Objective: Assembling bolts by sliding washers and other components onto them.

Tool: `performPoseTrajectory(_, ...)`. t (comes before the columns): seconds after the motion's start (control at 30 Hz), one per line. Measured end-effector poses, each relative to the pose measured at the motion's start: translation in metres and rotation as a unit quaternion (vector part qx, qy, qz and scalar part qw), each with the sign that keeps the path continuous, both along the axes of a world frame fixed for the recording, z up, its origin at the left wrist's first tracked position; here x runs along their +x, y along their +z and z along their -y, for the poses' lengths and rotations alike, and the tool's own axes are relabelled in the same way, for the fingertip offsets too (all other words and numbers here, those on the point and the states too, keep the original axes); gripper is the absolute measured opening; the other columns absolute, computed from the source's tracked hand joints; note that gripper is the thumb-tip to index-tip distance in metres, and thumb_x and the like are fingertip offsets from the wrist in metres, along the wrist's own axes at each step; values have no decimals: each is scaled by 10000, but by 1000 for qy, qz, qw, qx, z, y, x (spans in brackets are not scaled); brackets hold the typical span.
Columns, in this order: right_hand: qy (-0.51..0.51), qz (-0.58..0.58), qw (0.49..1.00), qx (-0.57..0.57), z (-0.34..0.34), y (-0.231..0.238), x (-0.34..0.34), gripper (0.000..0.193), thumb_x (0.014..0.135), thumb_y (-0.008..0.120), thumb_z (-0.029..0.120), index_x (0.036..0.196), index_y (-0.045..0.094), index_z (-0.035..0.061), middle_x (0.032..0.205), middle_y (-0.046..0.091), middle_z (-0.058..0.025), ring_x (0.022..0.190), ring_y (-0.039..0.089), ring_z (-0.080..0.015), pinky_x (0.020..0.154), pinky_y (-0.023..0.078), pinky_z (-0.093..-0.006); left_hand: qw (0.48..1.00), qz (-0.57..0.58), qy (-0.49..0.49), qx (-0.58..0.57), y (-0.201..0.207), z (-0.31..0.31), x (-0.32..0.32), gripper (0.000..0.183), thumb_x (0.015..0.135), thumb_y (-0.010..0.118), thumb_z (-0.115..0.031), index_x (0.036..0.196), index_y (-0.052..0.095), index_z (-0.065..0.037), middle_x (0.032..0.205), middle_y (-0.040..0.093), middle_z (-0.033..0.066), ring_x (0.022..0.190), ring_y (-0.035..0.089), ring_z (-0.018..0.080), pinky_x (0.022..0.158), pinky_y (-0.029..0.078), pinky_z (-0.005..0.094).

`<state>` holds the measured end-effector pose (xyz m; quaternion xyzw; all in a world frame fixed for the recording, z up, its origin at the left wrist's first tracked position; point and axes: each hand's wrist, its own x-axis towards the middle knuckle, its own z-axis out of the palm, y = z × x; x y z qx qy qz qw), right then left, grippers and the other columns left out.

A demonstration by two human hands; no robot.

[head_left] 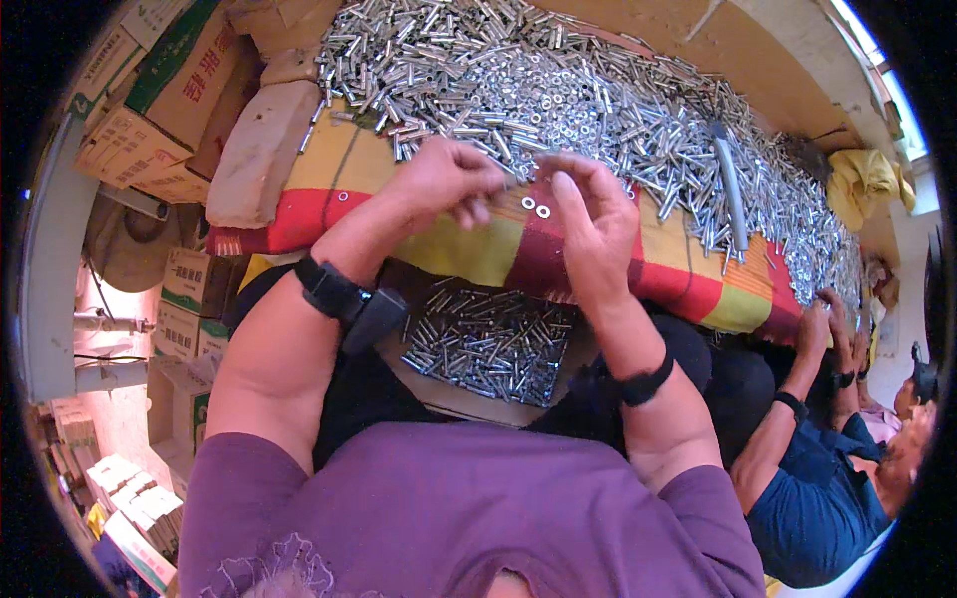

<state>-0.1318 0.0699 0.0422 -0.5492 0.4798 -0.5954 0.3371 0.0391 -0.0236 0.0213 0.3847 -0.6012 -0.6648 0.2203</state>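
Over the front edge of a checked cloth [469, 249], my left hand [444, 184] is closed in a pinch, its fingertips blurred. Facing it, my right hand [598, 219] curls its index finger toward the thumb. A small metal piece seems to sit between the two sets of fingertips, too small to name. Just below them on the cloth lie two flat washers [535, 207]. Beyond my hands spreads a large heap of metal sleeves and bolts [429, 70], with nuts and washers [558, 105] in its middle. A box of metal bolts [488, 349] stands below, between my legs.
A pale block [261, 149] edges the heap on the left, beside stacked cardboard boxes [169, 130]. A grey curved bar [731, 189] lies on the heap at right. A co-worker's hands [827, 324] work at the heap's right end. A yellow bag [865, 184] lies behind.
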Motion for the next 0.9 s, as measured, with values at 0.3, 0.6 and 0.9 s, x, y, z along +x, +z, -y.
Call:
performPoseTrajectory(0.3, -67, -555, 827, 53, 50, -39, -13, 172, 781, 647, 200, 862, 595, 57, 754, 633, -168, 720, 620, -360, 638, 484, -455, 866, 339, 87, -356, -20, 4, 7, 277, 666, 740, -286, 740, 686, -24, 701, 655, 145, 663, 648, 264, 634, 508, 370)
performPoseTrajectory(0.6, -82, -438, 895, 5, 49, -39, -33, 190, 770, 648, 162, 883, 567, 32, 689, 609, -178, 640, 615, -342, 598, 492, -417, 933, 186, 76, -299, -34, -8, -23, 217, 705, 707, -214, 763, 673, -7, 718, 652, 176, 647, 648, 286, 616, 506, 388)
performPoseTrajectory(0.9, -109, -40, 992, 48, 34, -19, -56, 82, 912, 536, 49, 941, 522, -27, 773, 625, -100, 598, 619, -129, 495, 502, -225, 797, 215, 183, -534, -20, 25, -1, 167, 741, 675, -104, 903, 666, -67, 841, 617, 86, 681, 613, 224, 619, 489, 343)
